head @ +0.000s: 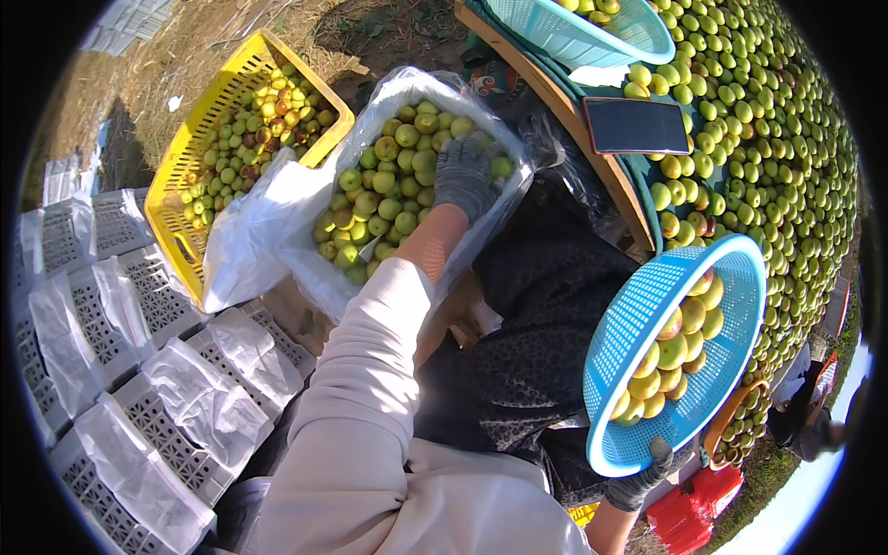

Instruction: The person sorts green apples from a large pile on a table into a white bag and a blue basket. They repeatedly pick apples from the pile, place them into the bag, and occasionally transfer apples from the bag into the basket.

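Observation:
My left hand, in a grey glove, lies palm down on green jujubes in a crate lined with a clear plastic bag. Its fingertips are partly hidden among the fruit, so whether it grips any cannot be seen. At the lower right, my gloved right hand grips the rim of a blue plastic colander basket, thumb over the edge. The basket tilts on its side towards the sorting table, with several larger, blushed jujubes inside.
A yellow plastic crate of smaller jujubes stands beside the lined crate. White plastic crates with bags fill the lower left. On the right, a wood-edged table bears loose jujubes, a phone and another blue basket. Red bags lie lower right.

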The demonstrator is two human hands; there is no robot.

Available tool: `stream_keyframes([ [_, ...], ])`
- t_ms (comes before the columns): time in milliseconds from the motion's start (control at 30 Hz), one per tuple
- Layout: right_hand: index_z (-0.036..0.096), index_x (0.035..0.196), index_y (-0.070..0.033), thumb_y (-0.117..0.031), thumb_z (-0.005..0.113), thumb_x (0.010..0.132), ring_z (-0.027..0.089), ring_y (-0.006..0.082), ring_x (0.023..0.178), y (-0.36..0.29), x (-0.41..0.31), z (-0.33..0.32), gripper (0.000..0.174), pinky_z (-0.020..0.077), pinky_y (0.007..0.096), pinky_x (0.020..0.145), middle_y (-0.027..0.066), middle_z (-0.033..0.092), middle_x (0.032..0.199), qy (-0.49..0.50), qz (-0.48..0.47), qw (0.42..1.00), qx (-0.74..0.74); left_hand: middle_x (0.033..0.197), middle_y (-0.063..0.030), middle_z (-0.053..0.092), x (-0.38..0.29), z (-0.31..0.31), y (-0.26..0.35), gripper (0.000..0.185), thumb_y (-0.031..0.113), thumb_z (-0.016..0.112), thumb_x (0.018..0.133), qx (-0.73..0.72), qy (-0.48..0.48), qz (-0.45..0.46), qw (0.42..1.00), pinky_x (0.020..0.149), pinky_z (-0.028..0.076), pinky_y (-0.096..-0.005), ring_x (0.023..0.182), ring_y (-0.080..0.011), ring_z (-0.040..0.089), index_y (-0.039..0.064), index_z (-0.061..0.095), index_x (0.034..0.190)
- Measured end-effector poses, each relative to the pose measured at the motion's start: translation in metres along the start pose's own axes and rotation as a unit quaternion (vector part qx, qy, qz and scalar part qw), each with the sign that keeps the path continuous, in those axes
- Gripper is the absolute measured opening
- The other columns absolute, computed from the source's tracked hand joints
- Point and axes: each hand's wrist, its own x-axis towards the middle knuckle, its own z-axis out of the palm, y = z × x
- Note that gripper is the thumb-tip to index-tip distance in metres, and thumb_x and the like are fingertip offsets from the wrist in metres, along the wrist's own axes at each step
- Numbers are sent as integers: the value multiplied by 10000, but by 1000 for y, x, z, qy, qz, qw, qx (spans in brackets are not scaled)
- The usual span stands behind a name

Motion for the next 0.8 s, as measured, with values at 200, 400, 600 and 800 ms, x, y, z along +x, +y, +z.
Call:
stream_keyframes([
  [200, 372, 1379, 28, -309, 642, 787, 509, 330, 1168, -1, 2, 5, 733, 421, 472, 1022, 162, 507, 1291, -11, -23, 999, -33, 1360, -81, 440, 41, -23, 14, 537, 414, 594, 831, 58, -227, -19, 972, 1112, 205, -562, 1353, -264, 322, 157, 528, 1297],
  [400, 375, 1378, 27, -309, 650, 786, 501, 325, 1177, -6, -2, 16, 735, 416, 468, 1025, 160, 507, 1292, -51, -58, 995, -59, 1349, -107, 478, 49, -47, 13, 533, 418, 632, 810, 61, -278, -30, 958, 1058, 314, -577, 1294, -283, 424, 160, 561, 1272],
  [600, 364, 1383, 33, -304, 654, 781, 503, 328, 1176, -1, -3, 18, 748, 417, 465, 1025, 164, 503, 1296, -27, -89, 993, -72, 1249, -119, 562, 35, -53, 0, 437, 374, 695, 748, 36, -256, 54, 964, 1004, 386, -515, 1150, -301, 555, 133, 644, 1110],
  [800, 358, 1382, 37, -290, 661, 772, 513, 332, 1164, 0, 0, 15, 755, 429, 463, 1013, 170, 502, 1294, -43, -50, 998, -23, 1222, -128, 583, -24, -29, -48, 340, 325, 624, 800, 100, -294, 132, 941, 1045, 342, -477, 1184, -293, 520, 114, 650, 1065],
])
